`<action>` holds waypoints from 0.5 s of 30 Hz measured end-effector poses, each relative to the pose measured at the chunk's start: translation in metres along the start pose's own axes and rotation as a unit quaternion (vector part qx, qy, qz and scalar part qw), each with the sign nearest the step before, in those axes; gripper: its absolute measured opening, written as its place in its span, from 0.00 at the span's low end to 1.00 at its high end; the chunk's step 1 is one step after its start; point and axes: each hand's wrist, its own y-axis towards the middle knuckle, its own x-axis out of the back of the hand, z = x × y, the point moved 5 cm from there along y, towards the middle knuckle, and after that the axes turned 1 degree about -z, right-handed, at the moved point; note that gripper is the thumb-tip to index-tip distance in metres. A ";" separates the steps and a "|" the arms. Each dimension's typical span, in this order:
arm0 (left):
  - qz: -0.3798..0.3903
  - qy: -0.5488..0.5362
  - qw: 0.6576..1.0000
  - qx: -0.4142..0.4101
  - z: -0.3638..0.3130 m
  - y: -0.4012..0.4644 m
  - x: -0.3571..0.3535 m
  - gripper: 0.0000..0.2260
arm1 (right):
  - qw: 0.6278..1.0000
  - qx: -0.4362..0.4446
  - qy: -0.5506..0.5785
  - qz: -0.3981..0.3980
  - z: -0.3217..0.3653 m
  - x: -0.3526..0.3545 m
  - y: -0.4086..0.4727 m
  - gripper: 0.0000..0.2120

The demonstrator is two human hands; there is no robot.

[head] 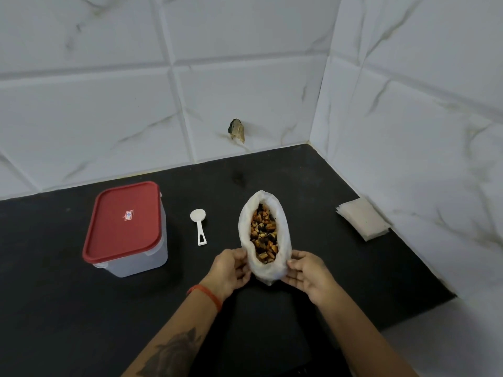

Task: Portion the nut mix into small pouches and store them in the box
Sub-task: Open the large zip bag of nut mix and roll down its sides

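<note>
A white plastic bag (283, 227) stands open on the black counter, and the brown and dark nut mix (263, 235) shows through its mouth. My left hand (231, 270) grips the near left edge of the bag. My right hand (307, 276) grips its near right edge. A small white scoop (199, 224) lies flat left of the bag, bowl pointing away. Further left stands a clear box with a red lid (123, 224) shut on it. A stack of small white pouches (363, 218) lies at the right, by the wall.
The black counter (54, 308) meets white marble-look tiled walls at the back and right, forming a corner. A chipped hole (236, 130) marks the back wall. The counter's right end (424, 311) drops to a pale surface.
</note>
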 end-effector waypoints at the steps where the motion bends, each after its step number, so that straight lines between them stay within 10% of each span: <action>1: -0.038 0.066 0.997 -0.034 -0.006 -0.001 0.004 0.07 | 0.998 0.016 -0.062 -0.021 0.003 0.001 -0.001 0.10; 5: -0.175 0.361 0.883 -0.242 -0.037 0.000 0.019 0.21 | 0.899 0.132 -0.386 -0.161 0.031 0.005 -0.002 0.12; 8: -0.174 0.332 0.893 -0.251 -0.049 0.004 0.013 0.19 | 0.845 0.214 -0.460 -0.171 0.046 -0.002 0.002 0.14; 12: -0.193 0.396 0.852 -0.284 -0.061 0.008 0.001 0.11 | 0.837 0.244 -0.467 -0.147 0.061 -0.019 0.019 0.13; 15: -0.185 0.377 0.859 -0.294 -0.063 0.017 0.001 0.08 | 0.914 0.181 -0.340 -0.123 0.060 -0.018 0.040 0.09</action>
